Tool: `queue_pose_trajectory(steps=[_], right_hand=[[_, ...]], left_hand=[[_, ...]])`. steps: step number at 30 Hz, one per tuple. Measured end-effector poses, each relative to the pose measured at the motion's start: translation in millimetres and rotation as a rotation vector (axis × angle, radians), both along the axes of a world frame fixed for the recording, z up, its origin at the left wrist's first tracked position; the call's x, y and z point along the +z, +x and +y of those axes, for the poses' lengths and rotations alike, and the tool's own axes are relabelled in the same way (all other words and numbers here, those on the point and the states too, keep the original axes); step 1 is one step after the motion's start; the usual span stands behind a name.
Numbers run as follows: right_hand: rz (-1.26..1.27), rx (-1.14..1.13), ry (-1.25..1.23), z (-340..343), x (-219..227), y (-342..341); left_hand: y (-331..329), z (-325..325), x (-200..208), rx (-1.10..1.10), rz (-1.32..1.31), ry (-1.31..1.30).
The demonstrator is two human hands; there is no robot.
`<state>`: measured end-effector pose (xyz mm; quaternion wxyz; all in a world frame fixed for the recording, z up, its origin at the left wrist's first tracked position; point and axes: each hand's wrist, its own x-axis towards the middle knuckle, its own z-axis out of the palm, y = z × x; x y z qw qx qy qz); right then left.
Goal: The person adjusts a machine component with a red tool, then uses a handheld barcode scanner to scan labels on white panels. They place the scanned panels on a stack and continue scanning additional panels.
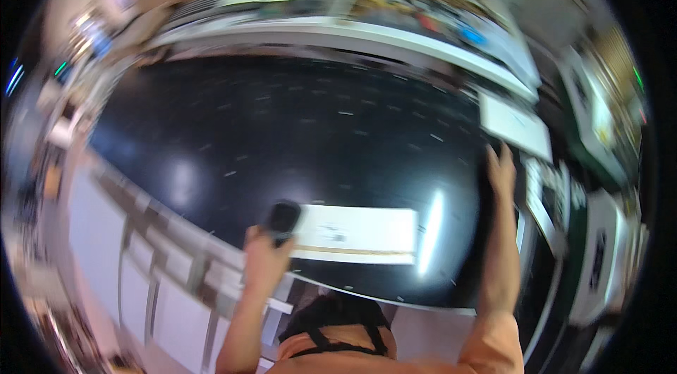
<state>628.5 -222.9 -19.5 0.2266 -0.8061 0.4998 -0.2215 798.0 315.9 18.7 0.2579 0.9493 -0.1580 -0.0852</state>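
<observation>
My left hand point(266, 261) is closed around a small black object with a rounded top point(285, 216); motion blur hides its exact kind. Just right of it, a long white flat box or board point(374, 233) with a small dark print lies near the front edge of the black tabletop point(282, 127). My right arm stretches far out to the right. At its end, my right hand point(501, 166) has thumb and fingers apart, close to the near edge of a white flat panel point(515, 125) at the table's right corner. Whether it touches the panel I cannot tell.
A white shelf point(317, 23) crowded with tools and papers runs along the far side. On the right stand white and dark green boxes or machines point(599, 116). White drawers point(166, 282) line the front left below the tabletop. The whole picture is blurred.
</observation>
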Motion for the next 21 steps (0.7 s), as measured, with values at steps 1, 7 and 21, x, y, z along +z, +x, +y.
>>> queue_pose_trajectory(steps=[1,7,21], right_hand=[[-0.01,0.125,-0.026,38,9,3],[0.278,0.567,-0.461,277,21,16],[-0.129,1.011,0.175,527,4,-18]], left_hand=[[2,0,-2,0.071,0.083,0.047],[-12,-6,-4,0.013,0.341,-0.058],[-245,343,-36,0.437,0.262,-0.799]])
